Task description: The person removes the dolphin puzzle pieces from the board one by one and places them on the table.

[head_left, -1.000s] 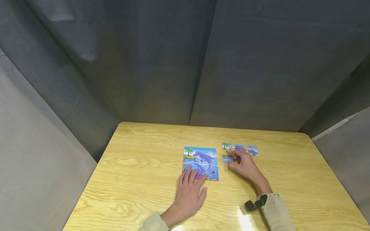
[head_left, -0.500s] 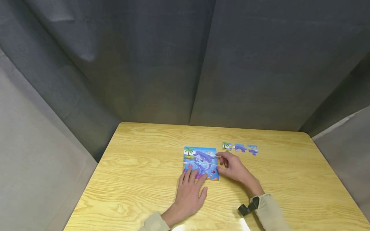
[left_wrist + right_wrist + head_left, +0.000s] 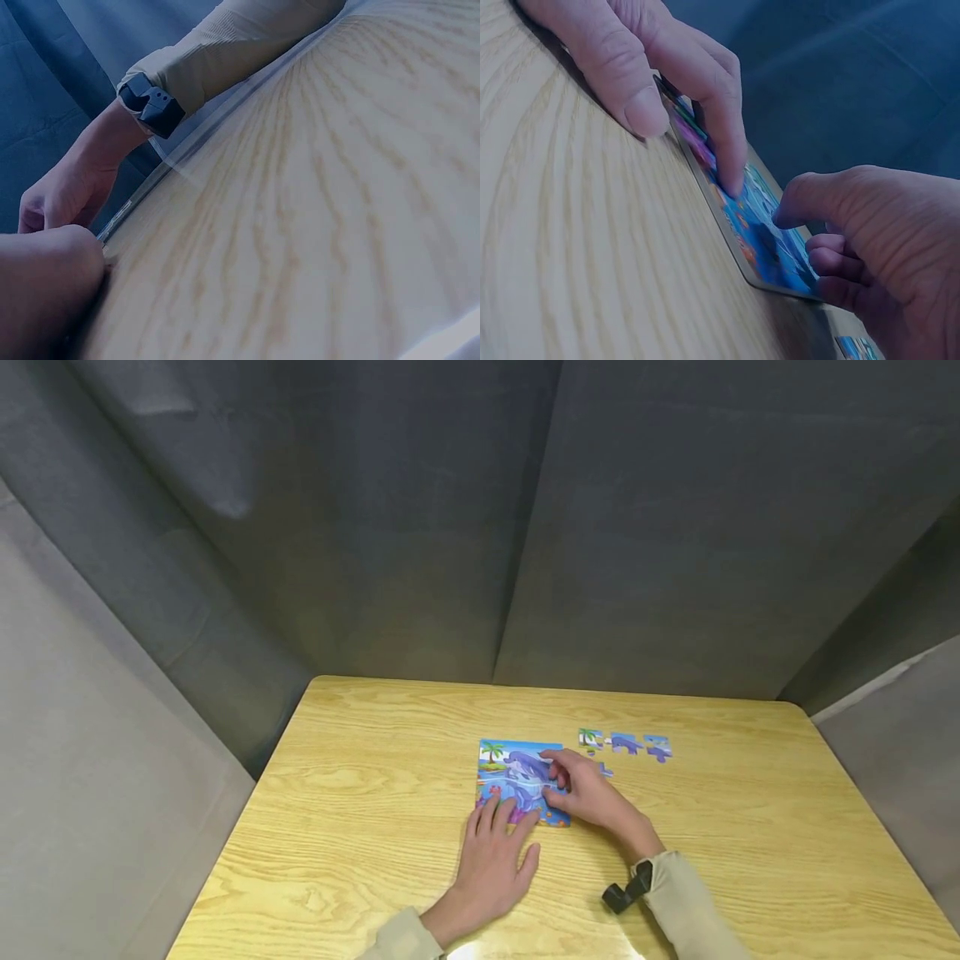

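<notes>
A dolphin jigsaw puzzle (image 3: 491, 768) in a flat square lies on the wooden table in the head view. My left hand (image 3: 493, 864) rests at its near edge, fingers spread and their tips on the picture. Over the right side of the puzzle is my right hand (image 3: 588, 789), its thumb and index finger apart and curved above the dolphin. In the right wrist view the thumb (image 3: 799, 202) is close over the picture, and no lifted piece shows between the fingers. The puzzle's right part is hidden under this hand.
Right of the puzzle lie loose pieces: a palm tree piece (image 3: 588, 738), a dolphin piece (image 3: 625, 743) and a pale blue and purple piece (image 3: 658, 747). A blue piece (image 3: 605, 769) shows partly behind the right hand. A dark curtain (image 3: 405, 568) hangs behind the table.
My right hand has moved left from the loose pieces to over the puzzle. A blue piece it was handling now lies on the table among the loose pieces. The left hand has stayed put.
</notes>
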Demonstrator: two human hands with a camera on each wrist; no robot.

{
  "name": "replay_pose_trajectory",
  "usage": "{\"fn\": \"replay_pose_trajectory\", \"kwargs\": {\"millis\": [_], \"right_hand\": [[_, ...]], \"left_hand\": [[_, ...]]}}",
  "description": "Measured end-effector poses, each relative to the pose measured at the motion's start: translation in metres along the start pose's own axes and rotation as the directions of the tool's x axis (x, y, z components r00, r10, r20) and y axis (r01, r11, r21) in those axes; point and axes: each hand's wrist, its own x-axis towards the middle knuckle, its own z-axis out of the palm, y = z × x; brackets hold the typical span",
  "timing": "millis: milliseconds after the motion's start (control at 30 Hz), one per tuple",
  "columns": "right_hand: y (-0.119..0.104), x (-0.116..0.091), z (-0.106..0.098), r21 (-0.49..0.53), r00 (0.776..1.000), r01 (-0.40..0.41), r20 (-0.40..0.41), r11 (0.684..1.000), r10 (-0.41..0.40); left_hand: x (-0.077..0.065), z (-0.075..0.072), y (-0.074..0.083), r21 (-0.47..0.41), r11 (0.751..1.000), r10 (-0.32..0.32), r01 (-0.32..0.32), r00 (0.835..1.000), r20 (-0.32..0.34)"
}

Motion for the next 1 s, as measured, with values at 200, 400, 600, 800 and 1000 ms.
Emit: {"fn": "replay_pose_trajectory", "kwargs": {"millis": [200,400,600,800,1000], "right_hand": [[-0.001,0.004,0.005,-0.039,0.999,-0.012,0.039,0.999,0.013],[-0.002,0.006,0.008,-0.100,0.995,0.003,0.097,0.995,0.007],[-0.006,0.011,0.007,-0.109,0.991,-0.016,0.131,0.994,0.030],[-0.009,0.020,0.006,-0.046,0.972,-0.101,0.210,0.994,0.109],[-0.012,0.026,0.002,-0.041,0.951,-0.176,0.249,0.984,0.180]], "left_hand": [[0.000,0.001,0.000,0.003,1.000,-0.004,0.004,1.000,0.002],[0.000,0.001,0.000,0.004,1.000,-0.002,0.002,1.000,0.000],[0.001,0.000,0.000,0.002,1.000,0.004,-0.004,1.000,0.001],[-0.001,0.000,0.000,0.000,1.000,0.011,-0.011,1.000,-0.018],[0.000,0.000,0.000,0.005,1.000,0.006,-0.006,1.000,0.000]]}}
